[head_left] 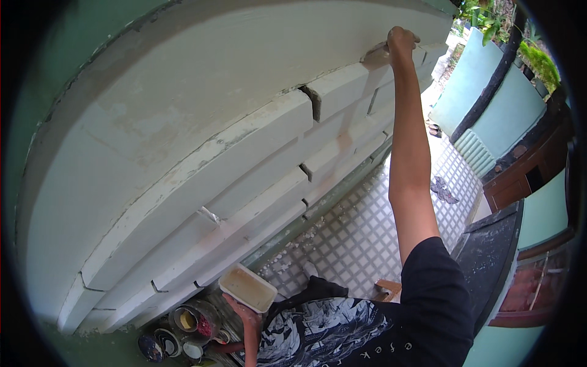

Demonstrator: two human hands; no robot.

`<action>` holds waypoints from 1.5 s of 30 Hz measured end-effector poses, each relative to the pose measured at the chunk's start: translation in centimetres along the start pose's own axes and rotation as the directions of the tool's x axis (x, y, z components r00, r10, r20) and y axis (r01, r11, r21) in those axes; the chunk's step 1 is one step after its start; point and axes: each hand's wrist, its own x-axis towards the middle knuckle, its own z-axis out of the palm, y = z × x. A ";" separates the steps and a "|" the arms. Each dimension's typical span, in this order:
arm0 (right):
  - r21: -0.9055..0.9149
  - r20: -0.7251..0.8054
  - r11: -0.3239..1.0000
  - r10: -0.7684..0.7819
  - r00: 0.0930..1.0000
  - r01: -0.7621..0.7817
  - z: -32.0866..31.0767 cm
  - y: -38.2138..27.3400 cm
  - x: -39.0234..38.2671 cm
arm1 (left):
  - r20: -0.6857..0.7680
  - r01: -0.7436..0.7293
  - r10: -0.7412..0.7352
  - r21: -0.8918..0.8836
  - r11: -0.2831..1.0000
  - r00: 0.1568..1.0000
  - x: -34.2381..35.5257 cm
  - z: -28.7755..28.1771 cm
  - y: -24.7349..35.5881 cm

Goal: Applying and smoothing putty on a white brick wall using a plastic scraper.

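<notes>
My right arm stretches far up to the white wall [202, 92]. The right hand [402, 43] is closed round a flat scraper [376, 51], its edge against the wall just above the top row of raised white blocks [339, 92]. Most of the scraper's handle is hidden in the fist. Low down in front of my body, my left hand [243, 311] grips a rectangular plastic tub [273, 292] by its side and underneath. The tub is tilted, with a beige layer inside it.
Buckets and small containers [194, 321] crowd the lower left, one with a yellow sponge-like piece in it. White crumbs lie on the checkered tile floor [361, 244] along the wall's foot. A crumpled cloth [443, 189] and a wooden piece [388, 289] are on the right.
</notes>
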 end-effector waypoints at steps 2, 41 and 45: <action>-0.079 -0.184 0.997 -0.040 0.982 0.026 -0.3 -0.4 -0.4 | -0.058 -0.001 0.003 0.020 1.000 0.998 -0.5 1.0 0.3; 0.393 -0.013 0.834 0.426 0.905 -0.387 -2.6 0.9 1.4 | 0.012 0.011 -0.011 -0.037 0.999 1.000 -0.4 2.3 0.2; 0.653 0.042 0.643 0.497 0.867 -0.400 0.0 0.0 1.0 | -0.033 0.041 -0.043 -0.047 0.998 0.999 -0.8 2.5 0.5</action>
